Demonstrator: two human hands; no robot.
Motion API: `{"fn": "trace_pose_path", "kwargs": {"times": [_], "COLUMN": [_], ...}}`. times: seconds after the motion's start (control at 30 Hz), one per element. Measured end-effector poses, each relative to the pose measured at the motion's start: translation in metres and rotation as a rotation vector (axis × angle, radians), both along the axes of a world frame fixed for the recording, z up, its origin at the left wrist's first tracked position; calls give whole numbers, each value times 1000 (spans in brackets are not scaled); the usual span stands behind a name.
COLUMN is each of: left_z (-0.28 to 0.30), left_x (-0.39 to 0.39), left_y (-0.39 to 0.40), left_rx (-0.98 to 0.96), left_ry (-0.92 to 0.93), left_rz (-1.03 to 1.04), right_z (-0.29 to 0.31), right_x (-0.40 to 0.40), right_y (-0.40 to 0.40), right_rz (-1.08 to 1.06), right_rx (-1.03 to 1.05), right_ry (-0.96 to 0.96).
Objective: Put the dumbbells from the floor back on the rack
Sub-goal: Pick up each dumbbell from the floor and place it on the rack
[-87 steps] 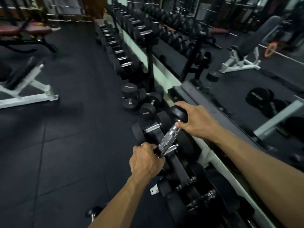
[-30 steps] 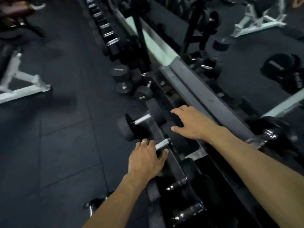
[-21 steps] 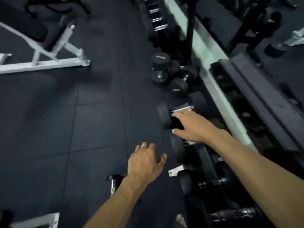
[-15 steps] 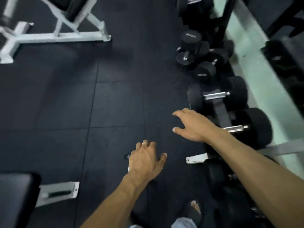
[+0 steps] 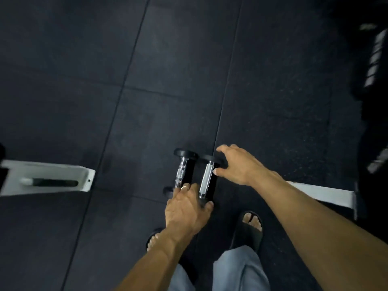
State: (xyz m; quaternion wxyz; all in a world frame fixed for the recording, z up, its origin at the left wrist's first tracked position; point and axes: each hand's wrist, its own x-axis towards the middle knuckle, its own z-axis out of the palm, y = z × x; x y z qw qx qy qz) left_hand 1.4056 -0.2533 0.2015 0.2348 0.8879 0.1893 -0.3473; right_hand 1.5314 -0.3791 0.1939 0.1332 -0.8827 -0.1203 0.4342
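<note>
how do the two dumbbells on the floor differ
The left dumbbell has a shiny, ridged chrome handle; the right dumbbell has a plain matte silver one. The left hand covers the left dumbbell's near end, fingers by its handle, while the right hand reaches over the right dumbbell's far head. The right dumbbell's handle looks thicker. Both have black round heads and lie side by side on the floor.

Gym: black rubber floor tiles (image 5: 168, 59); 2 dumbbells (image 5: 206, 179) on floor; white bench foot (image 5: 63, 179) nearby
</note>
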Motion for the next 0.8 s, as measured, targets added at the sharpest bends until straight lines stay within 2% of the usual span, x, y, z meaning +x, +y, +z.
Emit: {"fn": "trace_pose_path", "kwargs": {"times": [0.2,0.37,0.53,0.67,0.8], "left_z": [-143,-222,-259,-267,-268], "left_x": [-11,-9,-9,-6,-6], "left_y": [-7,-18,-22,-28,-33], "left_rx": [-138,-163,-146,-57,-18], "left_ry": [-11,-29,-7,-16,-23], "left_rz": [161,182,175,150,189], "right_z": [-131,-209,-250,-260,-262], "right_x": [7,15,19,27,28], "right_y": [-1,7,8,1,-6], "right_rz": [42,23,-32,-121,-123], "right_rx": [-35,-21,53,125,203], "right_ry": [22,-46,-49,28,9]}}
